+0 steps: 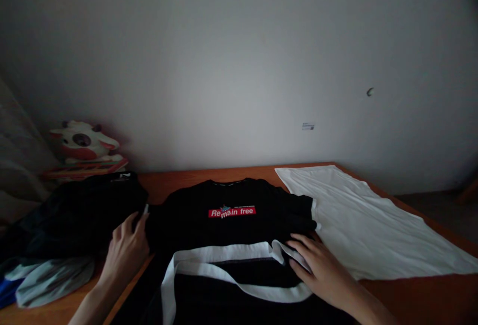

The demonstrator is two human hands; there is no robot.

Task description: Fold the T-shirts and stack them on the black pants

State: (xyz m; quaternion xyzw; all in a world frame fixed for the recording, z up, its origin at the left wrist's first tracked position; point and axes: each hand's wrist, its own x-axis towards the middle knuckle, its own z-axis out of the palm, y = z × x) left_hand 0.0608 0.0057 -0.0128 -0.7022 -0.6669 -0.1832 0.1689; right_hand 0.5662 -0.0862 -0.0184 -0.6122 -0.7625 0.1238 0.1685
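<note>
A black T-shirt (224, 233) lies spread in front of me with its neck toward the wall. It bears a red "Remain free" print and white trim on sleeves and hem. The white hem band is bunched and looped at the near side. My right hand (317, 268) has that band pinched between thumb and fingers, by the shirt's lower right. At the shirt's left sleeve, my left hand (129, 243) is closed on the sleeve edge, where a bit of white cuff shows by the fingertips.
A white cloth (358, 220) lies flat at the right of the wooden table (157, 185). Dark clothes (74, 210) are heaped at the left, with a grey garment (54, 277) below them. A cow-shaped toy (87, 141) stands at the back left, before the wall (224, 66).
</note>
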